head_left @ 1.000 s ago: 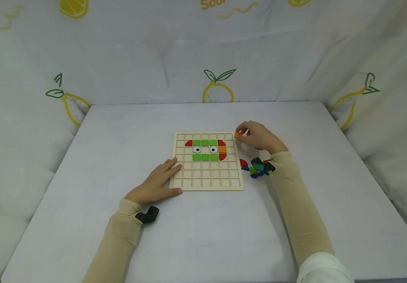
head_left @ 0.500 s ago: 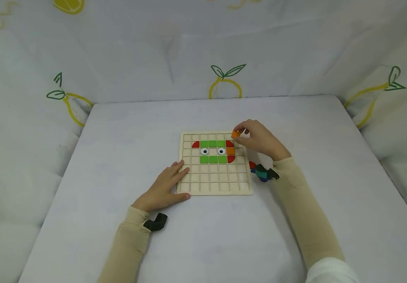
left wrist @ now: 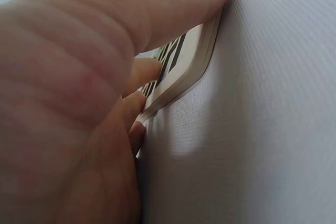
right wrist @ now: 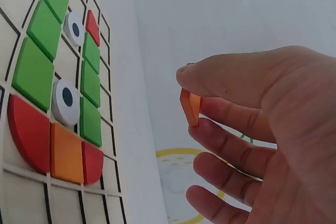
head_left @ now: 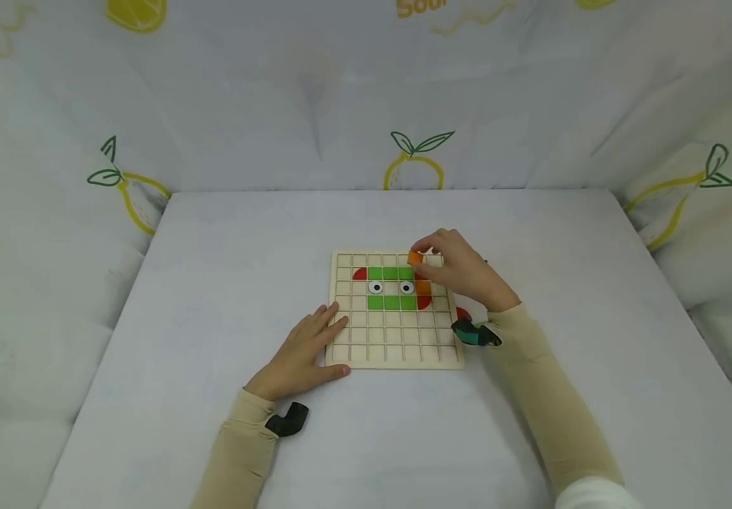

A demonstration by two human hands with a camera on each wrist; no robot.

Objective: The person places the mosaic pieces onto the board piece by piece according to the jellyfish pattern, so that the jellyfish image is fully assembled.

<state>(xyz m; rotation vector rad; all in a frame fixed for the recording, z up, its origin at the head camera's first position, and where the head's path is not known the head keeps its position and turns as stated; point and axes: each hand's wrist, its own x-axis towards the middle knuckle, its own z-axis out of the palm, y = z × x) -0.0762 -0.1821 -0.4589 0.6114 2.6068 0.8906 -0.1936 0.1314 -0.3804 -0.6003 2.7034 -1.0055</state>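
Observation:
My right hand (head_left: 457,268) pinches an orange square tile (right wrist: 190,107) between thumb and fingers, held over the far right part of the wooden grid board (head_left: 385,336). On the board sit two rows of green square tiles (head_left: 391,273), with two round eye pieces (head_left: 375,288) between them. Red rounded-corner tiles (head_left: 360,273) stand at the ends, and another orange tile (right wrist: 66,153) lies between two red ones on the right. My left hand (head_left: 298,357) rests with spread fingers on the board's left edge; in the left wrist view its thumb (left wrist: 178,6) lies along the board's near corner.
Beside the board's right edge lies a red piece (head_left: 463,314), with other loose pieces mostly hidden by the right wrist's dark mount (head_left: 489,335). White cloth covers the table (head_left: 245,247), and a lemon-print curtain (head_left: 264,106) hangs behind it.
My right hand has carried the orange tile leftward, from beside the board's far right corner to over its far rows. The left hand keeps its place on the board; the head view has shifted.

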